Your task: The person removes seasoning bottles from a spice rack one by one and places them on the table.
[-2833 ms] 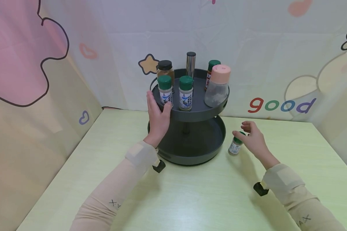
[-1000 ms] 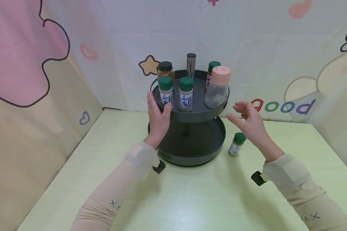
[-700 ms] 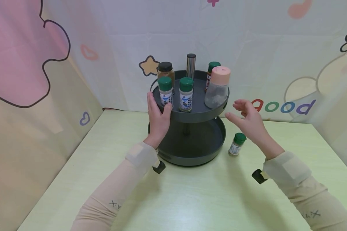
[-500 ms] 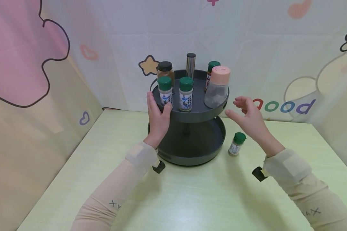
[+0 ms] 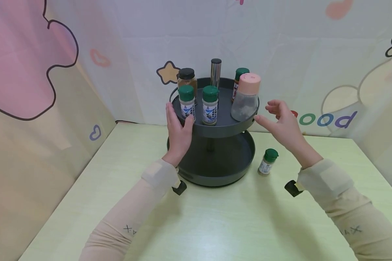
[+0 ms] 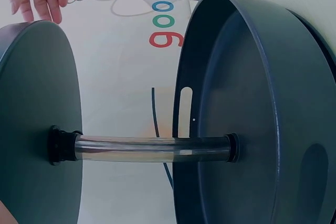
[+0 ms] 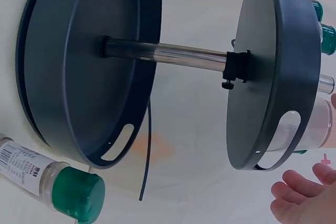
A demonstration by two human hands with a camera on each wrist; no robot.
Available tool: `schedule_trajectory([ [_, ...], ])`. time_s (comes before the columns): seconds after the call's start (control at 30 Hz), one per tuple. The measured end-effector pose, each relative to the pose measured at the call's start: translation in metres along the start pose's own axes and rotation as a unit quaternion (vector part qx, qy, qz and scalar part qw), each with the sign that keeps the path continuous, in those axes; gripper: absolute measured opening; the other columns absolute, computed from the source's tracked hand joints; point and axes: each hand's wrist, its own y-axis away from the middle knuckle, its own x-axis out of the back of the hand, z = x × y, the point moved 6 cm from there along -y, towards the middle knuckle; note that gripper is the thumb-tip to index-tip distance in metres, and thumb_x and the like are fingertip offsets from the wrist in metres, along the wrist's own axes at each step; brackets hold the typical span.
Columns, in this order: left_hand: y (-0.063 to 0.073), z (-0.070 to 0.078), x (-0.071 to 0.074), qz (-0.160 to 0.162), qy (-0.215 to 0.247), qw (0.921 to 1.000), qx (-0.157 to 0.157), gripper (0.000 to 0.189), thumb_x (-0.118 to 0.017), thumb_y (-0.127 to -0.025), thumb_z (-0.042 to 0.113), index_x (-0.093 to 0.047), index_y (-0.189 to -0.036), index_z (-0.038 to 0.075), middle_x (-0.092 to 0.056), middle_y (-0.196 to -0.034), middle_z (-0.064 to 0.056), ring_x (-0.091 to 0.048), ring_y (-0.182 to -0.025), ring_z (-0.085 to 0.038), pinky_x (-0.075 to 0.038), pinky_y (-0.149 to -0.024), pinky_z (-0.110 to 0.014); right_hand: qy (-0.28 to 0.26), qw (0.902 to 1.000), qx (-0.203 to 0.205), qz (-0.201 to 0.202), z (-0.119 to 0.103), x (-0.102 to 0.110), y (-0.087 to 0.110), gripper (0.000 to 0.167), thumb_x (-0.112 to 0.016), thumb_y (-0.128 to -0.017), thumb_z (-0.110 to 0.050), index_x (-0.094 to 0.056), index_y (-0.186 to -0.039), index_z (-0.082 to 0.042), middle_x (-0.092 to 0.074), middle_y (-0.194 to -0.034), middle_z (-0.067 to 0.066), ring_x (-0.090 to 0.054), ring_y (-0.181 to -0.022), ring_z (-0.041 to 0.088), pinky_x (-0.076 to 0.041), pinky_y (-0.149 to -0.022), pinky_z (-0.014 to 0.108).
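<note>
A dark grey two-tier turntable rack [image 5: 212,179] stands on the table. My left hand [image 5: 179,139] rests against the left rim of its upper tray [image 5: 222,131], fingers straight along the outside. Its thumb lies in front of a green-capped seasoning jar [image 5: 187,95]. Beside the tray's right rim is my right hand [image 5: 285,127], holding nothing, thumb tip close to the rim and fingers loosely bent. Its palm shows in the left wrist view. Nearest to it on the tray is a clear bottle with a pink cap [image 5: 246,97]. Below it, another green-capped jar [image 5: 267,162] stands on the table.
The upper tray also carries a second green-capped jar [image 5: 210,105] in front, a black-lidded brown jar [image 5: 187,81] and a red-labelled jar with a green cap [image 5: 241,74]. A metal post [image 7: 184,57] joins the tiers. A printed cloth [image 5: 134,72] hangs behind the table.
My right hand has left the cap of the jar on the table and risen to the upper tray's right rim. The left hand and the rack have stayed put.
</note>
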Motion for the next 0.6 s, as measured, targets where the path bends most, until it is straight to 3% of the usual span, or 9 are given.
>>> schedule_trajectory([
  [0.27, 0.001, 0.001, 0.000, -0.003, -0.003, 1.0000, 0.001, 0.076, -0.044, -0.086, 0.036, 0.002, -0.143, 0.015, 0.003, -0.150, 0.003, -0.003, -0.137, -0.016, -0.010, -0.110, -0.045, 0.001, 0.9999, -0.015, -0.002, -0.003, 0.001, -0.004, 0.070, -0.056, -0.081, -0.044, -0.026, -0.132, -0.004, -0.036, -0.136, 0.016, -0.030, -0.125, 0.032, -0.027, -0.099, 0.055],
  [0.6, 0.000, 0.000, 0.000, -0.002, -0.005, 1.0000, 0.004, 0.076, -0.044, -0.086, 0.036, 0.002, -0.143, 0.017, 0.004, -0.150, 0.004, -0.002, -0.137, -0.015, -0.009, -0.110, -0.044, -0.003, 0.9999, -0.013, -0.001, -0.006, -0.002, -0.013, 0.074, -0.056, -0.080, -0.047, -0.025, -0.133, -0.006, -0.035, -0.137, 0.014, -0.029, -0.127, 0.030, -0.030, -0.099, 0.053],
])
